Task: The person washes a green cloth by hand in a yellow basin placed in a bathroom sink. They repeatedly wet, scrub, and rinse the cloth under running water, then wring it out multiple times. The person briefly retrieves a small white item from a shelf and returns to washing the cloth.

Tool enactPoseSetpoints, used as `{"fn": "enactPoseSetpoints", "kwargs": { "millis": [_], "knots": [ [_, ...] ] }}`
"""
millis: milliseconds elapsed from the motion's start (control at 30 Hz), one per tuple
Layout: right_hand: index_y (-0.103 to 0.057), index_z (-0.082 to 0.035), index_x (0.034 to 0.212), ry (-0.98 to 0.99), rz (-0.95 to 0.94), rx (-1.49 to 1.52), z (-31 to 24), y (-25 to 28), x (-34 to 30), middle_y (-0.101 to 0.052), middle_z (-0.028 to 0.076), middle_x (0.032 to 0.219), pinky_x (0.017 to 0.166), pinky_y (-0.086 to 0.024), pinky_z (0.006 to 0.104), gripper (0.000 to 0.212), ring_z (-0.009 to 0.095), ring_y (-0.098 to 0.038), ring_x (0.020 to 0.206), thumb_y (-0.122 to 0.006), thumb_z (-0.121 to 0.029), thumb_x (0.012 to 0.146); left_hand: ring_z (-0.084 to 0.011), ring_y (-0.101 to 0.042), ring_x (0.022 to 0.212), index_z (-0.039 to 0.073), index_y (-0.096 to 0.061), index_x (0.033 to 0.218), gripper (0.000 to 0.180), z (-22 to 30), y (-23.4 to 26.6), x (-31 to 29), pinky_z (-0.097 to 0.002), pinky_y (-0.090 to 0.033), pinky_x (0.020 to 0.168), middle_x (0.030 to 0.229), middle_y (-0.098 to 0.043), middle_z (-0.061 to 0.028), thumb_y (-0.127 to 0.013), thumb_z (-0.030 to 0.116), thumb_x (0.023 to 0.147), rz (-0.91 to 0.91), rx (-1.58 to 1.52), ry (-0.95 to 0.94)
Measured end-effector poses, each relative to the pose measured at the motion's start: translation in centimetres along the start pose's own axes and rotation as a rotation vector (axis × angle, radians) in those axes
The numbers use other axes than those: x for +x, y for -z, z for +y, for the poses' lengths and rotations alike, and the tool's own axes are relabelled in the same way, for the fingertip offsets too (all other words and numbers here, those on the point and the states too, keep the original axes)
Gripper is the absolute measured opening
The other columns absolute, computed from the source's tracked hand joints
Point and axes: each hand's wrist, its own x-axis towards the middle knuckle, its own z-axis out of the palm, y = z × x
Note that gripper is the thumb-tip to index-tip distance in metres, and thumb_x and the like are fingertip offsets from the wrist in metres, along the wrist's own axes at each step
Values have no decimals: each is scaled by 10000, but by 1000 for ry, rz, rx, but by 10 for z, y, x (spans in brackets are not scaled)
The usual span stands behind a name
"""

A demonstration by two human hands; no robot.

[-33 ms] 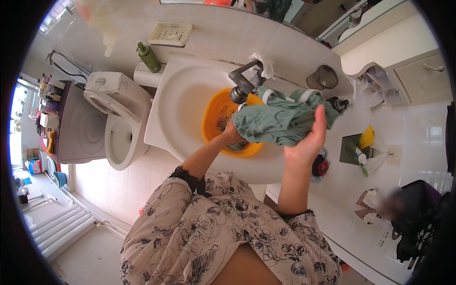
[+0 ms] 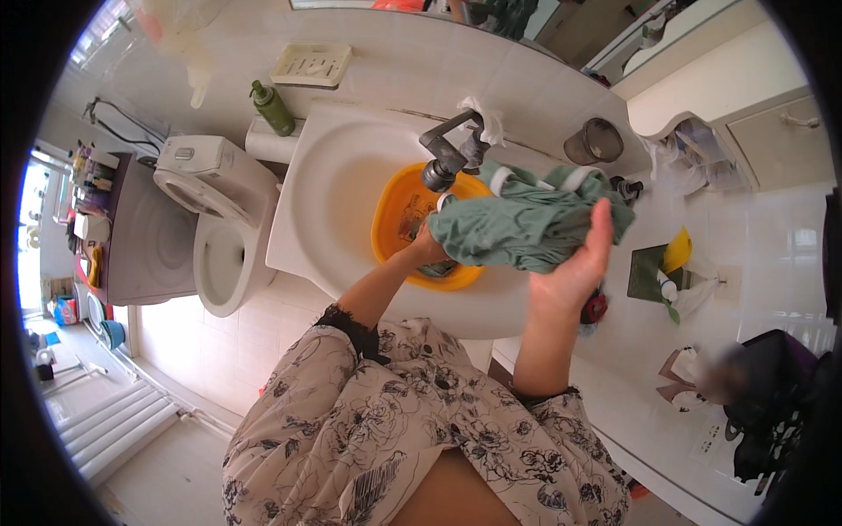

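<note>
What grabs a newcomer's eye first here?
Probably the bright yellow-orange round basin, sitting in the glossy white washbasin below the dark grey metal faucet. Next, the bunched grey-green fabric garment with white bands, raised over the basin's right side, the left hand at its left end and the right hand at its right; most fingers are hidden.

Wears pale-pink blouse w/ blk floral line print, dk front btns, blk lace slv trim.
</note>
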Motion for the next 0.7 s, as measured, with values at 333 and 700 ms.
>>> {"fn": "enactPoseSetpoints", "kwargs": {
  "millis": [333,700],
  "knots": [
    [-554,-61,959,-116,262,100,16,57,10,-586,58,946,831,-431,358,201,217,-559,900,-518,-190,809,-236,-527,1054,7,-424,1235,724,55,79,9,-324,-389,929,1169,-533,-147,-739,254,632,-526,-539,487],
    [-531,-40,988,-127,326,75,20,106,27,-571,47,936,787,-446,330,243,181,-560,859,-568,-141,770,-180,-506,1059,-4,-413,1211,635,43,118,-13,-310,-383,941,1157,-521,-105,-734,67,668,-243,-742,614]
  ]
}}
